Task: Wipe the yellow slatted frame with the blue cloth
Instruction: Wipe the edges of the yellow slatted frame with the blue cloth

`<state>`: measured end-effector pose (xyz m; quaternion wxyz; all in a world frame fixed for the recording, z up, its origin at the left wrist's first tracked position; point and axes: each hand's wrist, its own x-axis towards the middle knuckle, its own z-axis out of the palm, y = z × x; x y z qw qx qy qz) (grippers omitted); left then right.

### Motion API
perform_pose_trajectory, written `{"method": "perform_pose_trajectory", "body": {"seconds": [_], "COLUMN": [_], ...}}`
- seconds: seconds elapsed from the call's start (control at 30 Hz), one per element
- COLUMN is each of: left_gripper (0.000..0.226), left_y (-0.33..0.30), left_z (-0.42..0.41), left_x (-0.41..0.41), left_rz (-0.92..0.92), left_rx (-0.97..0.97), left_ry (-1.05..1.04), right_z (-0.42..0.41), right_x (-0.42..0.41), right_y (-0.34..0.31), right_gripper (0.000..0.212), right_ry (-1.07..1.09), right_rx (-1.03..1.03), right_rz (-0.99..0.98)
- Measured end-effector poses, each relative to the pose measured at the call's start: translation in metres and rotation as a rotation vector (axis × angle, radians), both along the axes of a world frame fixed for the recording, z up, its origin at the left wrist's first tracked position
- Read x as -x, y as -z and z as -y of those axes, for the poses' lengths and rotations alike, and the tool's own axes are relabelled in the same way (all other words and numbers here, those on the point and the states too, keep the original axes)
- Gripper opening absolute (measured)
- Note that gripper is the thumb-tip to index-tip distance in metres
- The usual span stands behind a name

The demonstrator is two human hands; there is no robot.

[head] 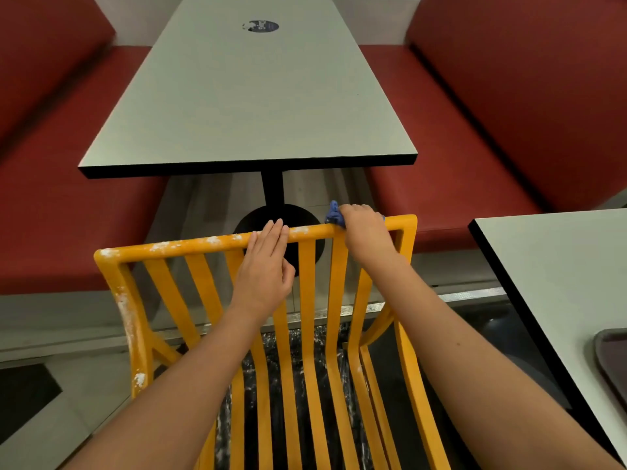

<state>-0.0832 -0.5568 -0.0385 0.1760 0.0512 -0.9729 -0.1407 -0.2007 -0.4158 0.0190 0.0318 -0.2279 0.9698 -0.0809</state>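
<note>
**Top rail, right end under cloth**

Your right hand [364, 228] grips the bunched blue cloth [334, 215] on the yellow slatted frame's [203, 244] top rail. Left hand [266, 262] lies flat, fingers straight, bracing the rail. Frame looks stiff; cloth soft. White residue remains leftward. Grey table [251, 96] stands just beyond.
</note>
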Motion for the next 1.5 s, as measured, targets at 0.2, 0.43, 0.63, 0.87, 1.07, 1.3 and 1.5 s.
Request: {"method": "perform_pose_trajectory", "body": {"seconds": [0.2,0.43,0.63,0.87,1.07,1.3,1.5], "left_gripper": [0.054,0.058,0.057,0.057,0.057,0.057,0.056], "left_y": [0.003,0.004,0.003,0.004,0.004,0.004,0.005], "left_z": [0.000,-0.003,-0.003,-0.003,-0.004,-0.003,-0.004], "left_x": [0.001,0.001,0.001,0.001,0.001,0.002,0.001], "left_rz": [0.009,0.021,0.012,-0.003,-0.005,-0.014,-0.019], "left_rx": [0.027,0.025,0.027,0.005,-0.007,-0.027,-0.025], "left_ry": [-0.011,-0.035,-0.031,-0.028,-0.032,-0.029,-0.035], "right_z": [-0.011,-0.020,-0.024,-0.042,-0.040,-0.050,-0.032], "right_x": [-0.008,-0.028,-0.038,-0.018,-0.024,-0.010,-0.017], "right_y": [0.009,0.018,0.041,0.045,0.043,0.035,0.038], "right_gripper": [0.040,0.057,0.071,0.061,0.065,0.054,0.056], "right_ry": [-0.156,0.100,-0.082,0.147,-0.042,0.120,0.031], "right_rx": [0.126,0.180,0.275,0.264,0.260,0.255,0.193], "right_rz": [-0.027,-0.050,-0.147,-0.183,-0.172,-0.200,-0.154]}}
